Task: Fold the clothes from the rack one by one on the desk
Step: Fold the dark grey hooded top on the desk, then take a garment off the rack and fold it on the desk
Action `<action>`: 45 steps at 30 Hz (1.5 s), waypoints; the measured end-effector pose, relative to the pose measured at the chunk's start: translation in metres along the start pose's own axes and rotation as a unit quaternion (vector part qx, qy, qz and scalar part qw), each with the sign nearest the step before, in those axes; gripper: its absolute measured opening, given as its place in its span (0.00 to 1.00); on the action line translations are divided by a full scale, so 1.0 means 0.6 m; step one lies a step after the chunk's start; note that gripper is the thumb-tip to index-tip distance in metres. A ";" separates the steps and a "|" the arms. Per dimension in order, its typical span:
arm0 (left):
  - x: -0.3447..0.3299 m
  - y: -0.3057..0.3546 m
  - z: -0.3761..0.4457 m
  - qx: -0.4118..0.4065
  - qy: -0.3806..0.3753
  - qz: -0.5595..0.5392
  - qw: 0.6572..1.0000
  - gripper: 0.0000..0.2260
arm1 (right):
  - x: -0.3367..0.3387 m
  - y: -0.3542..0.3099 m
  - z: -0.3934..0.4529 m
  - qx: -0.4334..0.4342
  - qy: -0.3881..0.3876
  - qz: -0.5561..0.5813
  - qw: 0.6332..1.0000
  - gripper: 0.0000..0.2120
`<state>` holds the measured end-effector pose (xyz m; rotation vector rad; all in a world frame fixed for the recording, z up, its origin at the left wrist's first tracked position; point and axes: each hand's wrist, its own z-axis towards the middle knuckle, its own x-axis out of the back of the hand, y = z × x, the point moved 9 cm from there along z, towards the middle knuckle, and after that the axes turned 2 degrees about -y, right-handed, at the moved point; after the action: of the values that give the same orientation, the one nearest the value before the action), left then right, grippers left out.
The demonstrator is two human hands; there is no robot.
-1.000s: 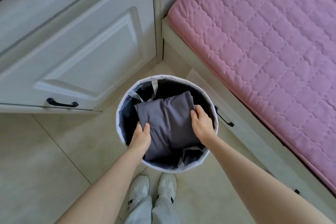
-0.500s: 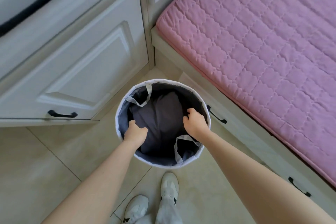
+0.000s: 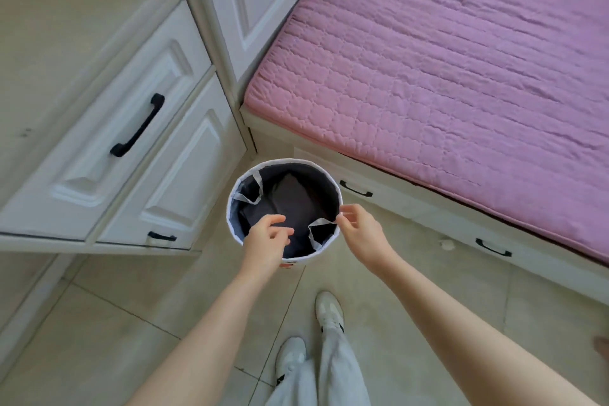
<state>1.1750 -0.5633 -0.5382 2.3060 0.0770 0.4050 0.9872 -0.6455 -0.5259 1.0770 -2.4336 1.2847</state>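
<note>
Folded dark grey garment (image 3: 290, 204) lies deep in the round fabric basket (image 3: 331, 181) on the floor, below and ahead of both hands, w/ its long axis running roughly from near-left to far-right across the basket bottom. Left hand (image 3: 267, 241) hovers over the near-left rim, inside the opening, fingers loosely curled and holding nothing; it's directly above the garment's near end, so it's the nearer hand to the cloth. Right hand (image 3: 359, 231) sits at the near-right rim, thumb and forefinger seeming to pinch the top of the white strap handle (image 3: 321, 224) where it meets the rim; the contact is small in view, so the pinch is probable, not certain. Other fingers fan out relaxed. Garment looks set down and let go, so this item reads as done; the next move prob. means leaving the basket and going back for another piece, and neither rack nor desk shows here. Counts: 1 basket, 2 strap handles (other handle (image 3: 250, 191) at far-left), at least 1 folded garment, maybe a 2nd dark layer under it but can't tell. Also 2 hands, 2 white shoes (image 3: 329, 310), 1 pink quilted mattress (image 3: 461, 76), white cabinet drawers (image 3: 108, 128) w/ black pulls.
</note>
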 end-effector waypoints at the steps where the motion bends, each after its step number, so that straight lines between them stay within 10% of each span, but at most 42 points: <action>1: 0.002 0.033 -0.040 -0.034 0.005 0.005 0.999 0.14 | 0.021 -0.003 -0.036 0.008 0.015 0.015 1.000 0.16; 11: -0.141 0.239 -0.400 -0.210 -0.094 0.133 0.964 0.10 | 0.240 0.110 -0.442 0.005 0.215 0.151 0.965 0.12; 17: -0.360 0.290 -0.637 -0.345 -0.228 0.255 0.874 0.09 | 0.348 0.276 -0.700 -0.046 0.340 0.197 0.918 0.11; 30: -0.807 0.062 -1.141 -0.398 -0.444 0.378 0.708 0.09 | 0.438 0.739 -1.327 -0.198 0.553 0.314 0.746 0.08; 45: -1.143 -0.033 -1.506 -0.464 -0.575 0.416 0.531 0.10 | 0.597 0.959 -1.727 -0.269 0.702 0.301 0.587 0.11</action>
<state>0.2441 -0.0434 -0.1498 0.9480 -1.5401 -0.6104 0.1734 0.1837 -0.0983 -0.8405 -1.4894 0.7339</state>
